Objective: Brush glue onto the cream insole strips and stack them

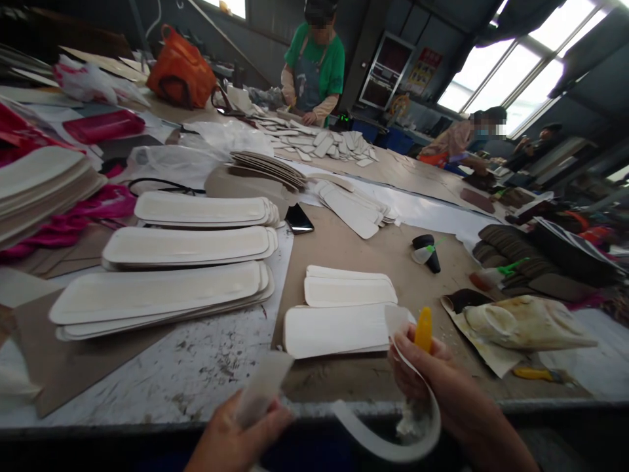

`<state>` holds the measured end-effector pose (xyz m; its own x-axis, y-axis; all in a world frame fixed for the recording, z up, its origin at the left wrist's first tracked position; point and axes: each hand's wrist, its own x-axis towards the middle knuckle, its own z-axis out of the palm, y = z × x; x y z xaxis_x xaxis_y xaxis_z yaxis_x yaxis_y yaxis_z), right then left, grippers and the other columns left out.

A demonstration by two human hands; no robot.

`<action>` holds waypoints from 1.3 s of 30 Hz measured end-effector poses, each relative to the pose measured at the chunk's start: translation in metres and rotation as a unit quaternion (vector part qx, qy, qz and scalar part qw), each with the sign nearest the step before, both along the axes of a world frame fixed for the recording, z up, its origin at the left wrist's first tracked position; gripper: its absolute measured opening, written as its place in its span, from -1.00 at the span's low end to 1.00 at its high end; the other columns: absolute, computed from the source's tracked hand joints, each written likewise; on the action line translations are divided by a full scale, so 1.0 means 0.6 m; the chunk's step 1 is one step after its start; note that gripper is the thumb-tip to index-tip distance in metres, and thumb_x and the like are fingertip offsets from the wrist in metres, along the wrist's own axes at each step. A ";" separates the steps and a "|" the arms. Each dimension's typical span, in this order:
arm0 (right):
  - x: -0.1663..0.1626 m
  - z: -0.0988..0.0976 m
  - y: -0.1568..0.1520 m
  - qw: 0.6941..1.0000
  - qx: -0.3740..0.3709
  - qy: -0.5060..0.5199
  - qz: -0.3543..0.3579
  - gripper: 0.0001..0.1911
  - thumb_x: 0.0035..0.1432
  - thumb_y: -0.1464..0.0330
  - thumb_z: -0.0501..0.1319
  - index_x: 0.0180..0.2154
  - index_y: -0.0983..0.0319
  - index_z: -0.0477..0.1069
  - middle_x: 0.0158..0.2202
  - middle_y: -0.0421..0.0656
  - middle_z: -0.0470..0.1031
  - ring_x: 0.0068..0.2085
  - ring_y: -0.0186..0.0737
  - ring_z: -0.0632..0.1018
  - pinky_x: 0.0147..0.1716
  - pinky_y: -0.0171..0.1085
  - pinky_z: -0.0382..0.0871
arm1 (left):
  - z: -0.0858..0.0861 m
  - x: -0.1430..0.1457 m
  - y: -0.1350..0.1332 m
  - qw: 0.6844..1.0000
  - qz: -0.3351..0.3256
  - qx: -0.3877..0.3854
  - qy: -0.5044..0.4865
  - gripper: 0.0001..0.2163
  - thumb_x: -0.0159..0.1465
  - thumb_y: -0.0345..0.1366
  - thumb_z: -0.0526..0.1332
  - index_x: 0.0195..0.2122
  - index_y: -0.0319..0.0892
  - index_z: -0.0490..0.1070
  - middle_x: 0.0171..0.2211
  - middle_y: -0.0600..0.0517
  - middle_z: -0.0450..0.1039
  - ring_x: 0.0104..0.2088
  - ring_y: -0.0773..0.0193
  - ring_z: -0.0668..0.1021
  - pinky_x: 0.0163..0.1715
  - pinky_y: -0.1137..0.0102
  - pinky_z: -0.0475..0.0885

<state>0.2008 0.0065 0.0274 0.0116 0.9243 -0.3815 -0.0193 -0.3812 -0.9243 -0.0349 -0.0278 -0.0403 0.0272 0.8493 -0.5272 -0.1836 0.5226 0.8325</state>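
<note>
At the table's [162, 373] near edge, my left hand [238, 436] pinches a pale piece [268, 380]; my right hand [432, 367] grips a curling strip [378, 447] and yellow tool [423, 328]. I'm seemingly mid-handling; next calls for controlling the curl.

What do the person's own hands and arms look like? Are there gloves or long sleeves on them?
The left hand and the right hand are both bare, with no gloves. The right forearm is bare too: no sleeve, watch or bracelet shows on it. The fingers are partly hidden and blurry, so I can't tell about rings.
</note>
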 end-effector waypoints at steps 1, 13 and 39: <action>0.005 0.011 0.010 0.996 0.012 -0.070 0.046 -0.64 0.00 0.10 0.29 -0.49 0.22 0.25 -0.63 -0.34 0.15 -0.64 -0.44 0.14 -0.68 -0.43 0.04 | 0.005 -0.006 0.012 0.999 0.038 -0.011 0.000 -0.67 -0.21 -0.06 0.41 -0.64 -0.17 0.35 -0.77 0.21 0.16 -0.69 0.45 0.18 -0.66 0.50 0.06; -0.101 0.013 0.167 0.818 0.040 -0.371 0.438 -0.72 0.03 0.30 0.27 -0.63 0.25 0.32 -0.69 -0.35 0.17 -0.62 -0.42 0.19 -0.66 -0.41 -0.03 | 0.014 0.005 0.097 1.000 -0.001 0.002 0.022 -0.69 -0.03 -0.03 0.32 -0.48 -0.18 0.38 -0.73 0.20 0.28 -0.64 0.37 0.30 -0.60 0.46 0.18; 0.006 0.037 0.123 0.703 0.048 -0.583 0.405 -0.83 0.16 0.30 0.16 -0.37 0.23 0.46 -0.40 -0.12 0.52 -0.36 -0.19 0.49 -0.47 -0.35 0.11 | 0.009 0.017 0.111 0.993 -0.035 -0.003 0.112 -0.65 -0.05 -0.02 0.28 -0.41 -0.19 0.35 -0.78 0.20 0.25 -0.70 0.41 0.27 -0.67 0.52 0.10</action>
<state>0.2045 0.0805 0.0497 -0.2795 0.8288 -0.4847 0.9600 0.2337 -0.1539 -0.0246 0.0390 -0.0349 -0.0323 0.8458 -0.5325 0.0429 0.5335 0.8447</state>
